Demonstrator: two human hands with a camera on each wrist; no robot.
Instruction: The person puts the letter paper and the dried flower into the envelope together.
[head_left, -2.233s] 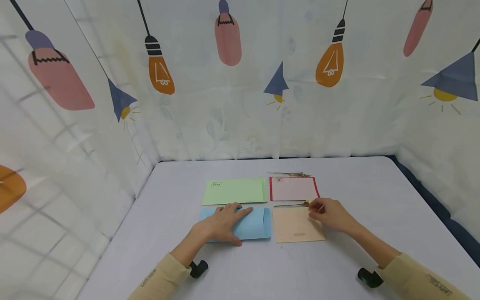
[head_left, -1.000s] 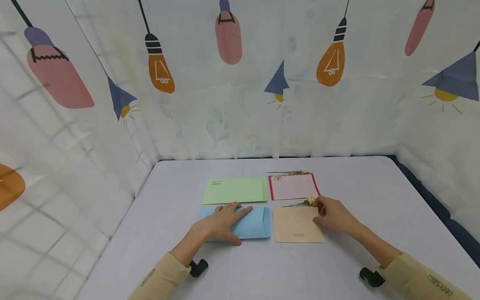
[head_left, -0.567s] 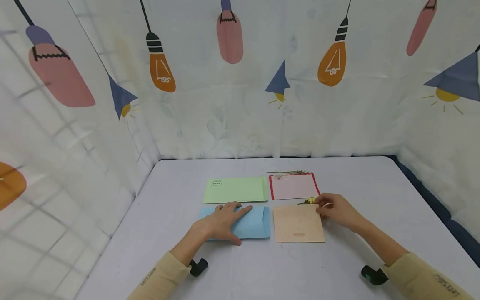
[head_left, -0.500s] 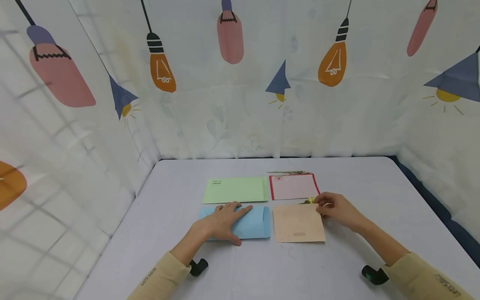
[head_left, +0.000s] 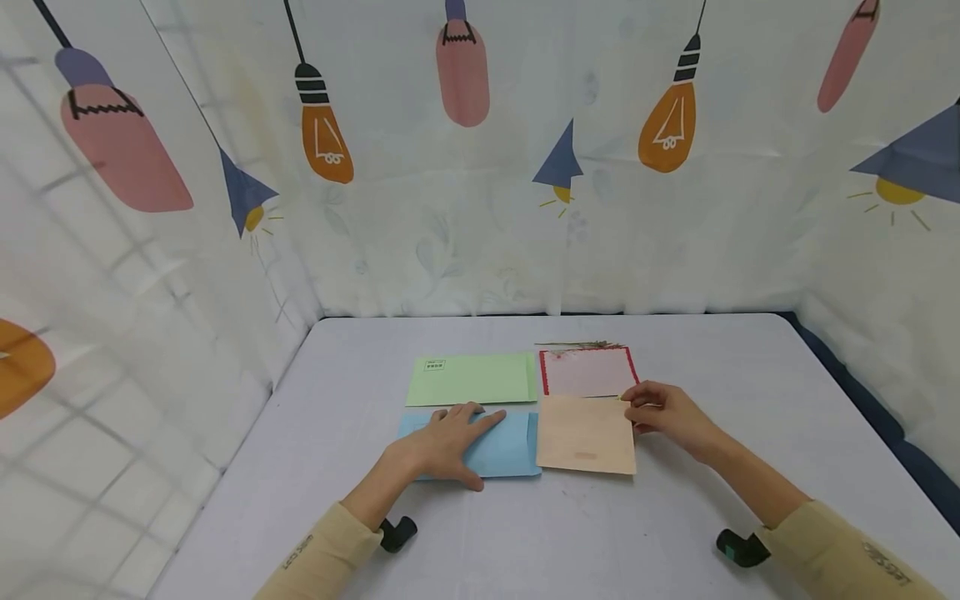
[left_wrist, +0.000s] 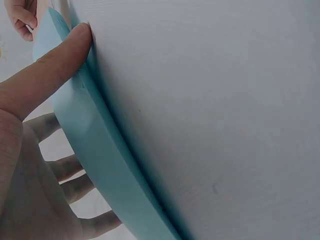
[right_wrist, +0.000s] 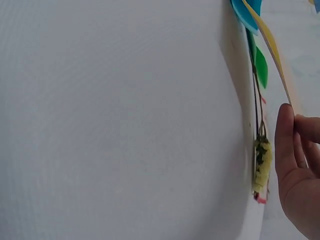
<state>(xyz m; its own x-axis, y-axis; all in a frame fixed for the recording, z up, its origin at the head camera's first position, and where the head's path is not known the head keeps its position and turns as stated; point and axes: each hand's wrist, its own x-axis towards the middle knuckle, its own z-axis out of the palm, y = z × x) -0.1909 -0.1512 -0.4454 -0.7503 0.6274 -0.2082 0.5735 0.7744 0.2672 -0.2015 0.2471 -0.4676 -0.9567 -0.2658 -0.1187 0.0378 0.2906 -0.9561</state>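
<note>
Head view. Setting: pale curtain (head_left: pixel 487 250) printed with hanging lamps; white-covered table (head_left: pixel 465 550). Left hand (head_left: pixel 446 450): reaching from lower left, palm down, fingers spread over a blue envelope (head_left: pixel 513 450), part of which it covers. Right hand (head_left: pixel 667 417): reaching from lower right, thumb and fingers pinching the right edge of a tan card (head_left: pixel 585 433), raised off the table; its left edge meets the blue envelope's right end, contact unclear. Behind: green envelope (head_left: pixel 472 379); red-bordered card (head_left: pixel 588 372), dried sprig (head_left: pixel 592 345) along its far edge.

Left wrist view. Thumb across the blue envelope's near edge, four fingers apart beyond; fingertips partly hidden; right hand cut off at upper left.

Right wrist view. Tan card nearly edge-on, pinched; hand cropped at frame right. Yellow flower (right_wrist: pixel 262 162) near the fingers, almost wholly hidden in the head view.
</note>
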